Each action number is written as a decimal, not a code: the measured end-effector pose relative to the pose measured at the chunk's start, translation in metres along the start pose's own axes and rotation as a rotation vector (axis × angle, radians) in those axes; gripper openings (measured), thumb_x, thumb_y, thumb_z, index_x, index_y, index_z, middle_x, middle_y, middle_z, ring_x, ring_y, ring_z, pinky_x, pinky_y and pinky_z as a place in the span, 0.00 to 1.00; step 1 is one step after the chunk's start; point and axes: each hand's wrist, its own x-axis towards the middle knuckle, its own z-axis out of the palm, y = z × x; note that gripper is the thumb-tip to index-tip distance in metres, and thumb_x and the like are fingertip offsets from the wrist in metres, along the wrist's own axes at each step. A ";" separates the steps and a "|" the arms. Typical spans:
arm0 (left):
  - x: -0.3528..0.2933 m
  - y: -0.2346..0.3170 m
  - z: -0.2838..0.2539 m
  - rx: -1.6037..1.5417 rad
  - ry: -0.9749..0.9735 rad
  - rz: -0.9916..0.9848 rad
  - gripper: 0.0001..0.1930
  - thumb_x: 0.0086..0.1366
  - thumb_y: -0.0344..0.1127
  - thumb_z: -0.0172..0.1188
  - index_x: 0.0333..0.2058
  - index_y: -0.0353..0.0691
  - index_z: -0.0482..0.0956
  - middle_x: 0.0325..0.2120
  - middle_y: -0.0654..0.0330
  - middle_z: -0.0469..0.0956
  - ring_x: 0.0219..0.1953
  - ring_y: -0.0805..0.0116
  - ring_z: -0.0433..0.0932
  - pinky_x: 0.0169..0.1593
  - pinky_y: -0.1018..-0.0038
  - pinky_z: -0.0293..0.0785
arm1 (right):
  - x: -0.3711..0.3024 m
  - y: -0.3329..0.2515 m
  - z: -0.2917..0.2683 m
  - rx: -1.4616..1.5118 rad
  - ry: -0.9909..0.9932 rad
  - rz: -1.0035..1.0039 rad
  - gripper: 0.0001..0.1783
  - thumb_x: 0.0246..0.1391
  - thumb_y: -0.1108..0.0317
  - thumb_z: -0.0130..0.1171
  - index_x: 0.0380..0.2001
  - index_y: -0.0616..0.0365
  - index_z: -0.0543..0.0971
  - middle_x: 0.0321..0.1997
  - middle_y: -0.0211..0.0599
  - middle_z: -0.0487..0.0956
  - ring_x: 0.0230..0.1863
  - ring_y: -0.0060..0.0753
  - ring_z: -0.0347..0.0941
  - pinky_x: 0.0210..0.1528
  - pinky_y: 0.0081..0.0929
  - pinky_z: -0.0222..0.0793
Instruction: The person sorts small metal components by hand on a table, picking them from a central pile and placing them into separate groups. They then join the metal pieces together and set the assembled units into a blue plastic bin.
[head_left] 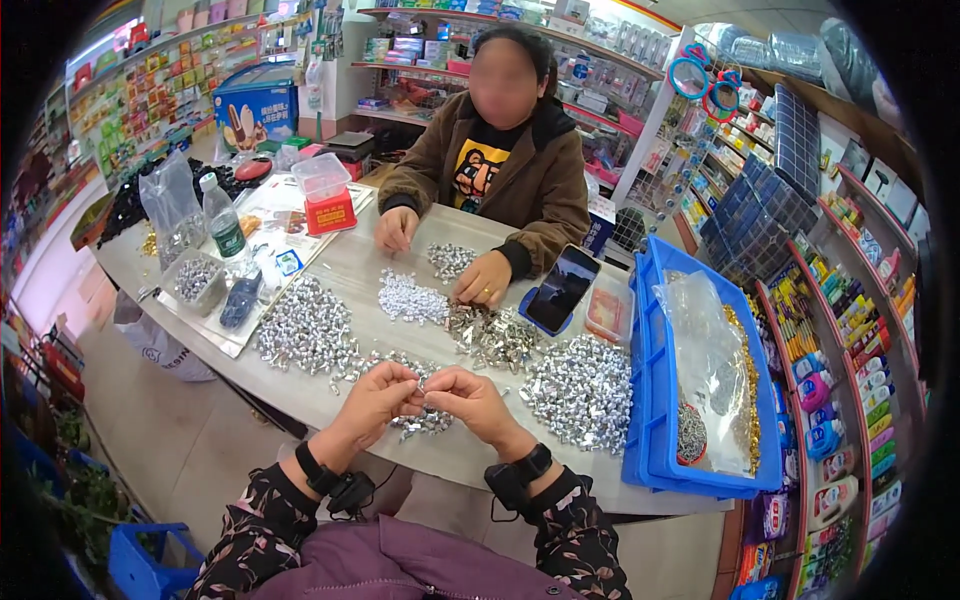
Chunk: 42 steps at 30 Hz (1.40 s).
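A: Nearest, what are the 2 bare hands doing?

B: The left hand (383, 402) and right hand (478, 400) meet fingertip to fingertip. Each grip is narrow, pinched; whether a piece sits between the fingers, I can't tell.

A: And the small silver metal pieces?

B: A loose heap of small silver metal pieces (425, 425) lies just below and behind those fingers, on the pale grey worktop (365, 262). A broad silver heap (307, 325) is to the left, another glittering silver heap (580, 395) to the right.

A: Right of that?

B: Stacked blue plastic crates (641, 380).

A: Farther in?

B: A dull brownish-silver metal heap (495, 338), then a pile of small white pieces (412, 298). A black-screened phone (563, 290) stands tilted nearby.

A: Across from us?

B: A seated person in a brown jacket (550, 170), 1 hand at the brownish heap, with stocked shelves (610, 45) behind.
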 end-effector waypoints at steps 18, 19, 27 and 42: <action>-0.009 -0.016 0.003 0.250 0.080 0.378 0.08 0.60 0.31 0.53 0.35 0.32 0.69 0.23 0.59 0.74 0.25 0.73 0.75 0.30 0.81 0.72 | -0.001 -0.009 0.024 -0.171 0.084 -0.201 0.05 0.48 0.79 0.55 0.30 0.61 0.74 0.28 0.28 0.73 0.30 0.18 0.69 0.37 0.14 0.64; -0.012 -0.013 0.003 0.374 0.085 0.398 0.08 0.60 0.32 0.53 0.34 0.32 0.69 0.23 0.59 0.74 0.25 0.73 0.75 0.29 0.79 0.71 | 0.000 -0.009 0.026 -0.134 0.090 -0.157 0.05 0.48 0.79 0.55 0.30 0.61 0.74 0.29 0.28 0.73 0.31 0.18 0.69 0.37 0.13 0.64; -0.027 -0.013 0.010 0.734 0.179 0.475 0.11 0.58 0.37 0.54 0.33 0.35 0.68 0.22 0.56 0.74 0.24 0.68 0.74 0.28 0.73 0.69 | -0.002 0.003 0.017 -0.165 0.033 0.019 0.04 0.49 0.77 0.55 0.31 0.61 0.73 0.31 0.27 0.74 0.31 0.15 0.68 0.36 0.14 0.64; 0.000 0.028 -0.029 1.128 0.113 0.383 0.07 0.56 0.34 0.56 0.30 0.36 0.72 0.20 0.61 0.72 0.23 0.75 0.71 0.27 0.77 0.68 | 0.020 -0.013 -0.031 -0.211 0.361 -0.228 0.12 0.50 0.69 0.56 0.38 0.60 0.75 0.29 0.26 0.74 0.28 0.14 0.67 0.28 0.13 0.64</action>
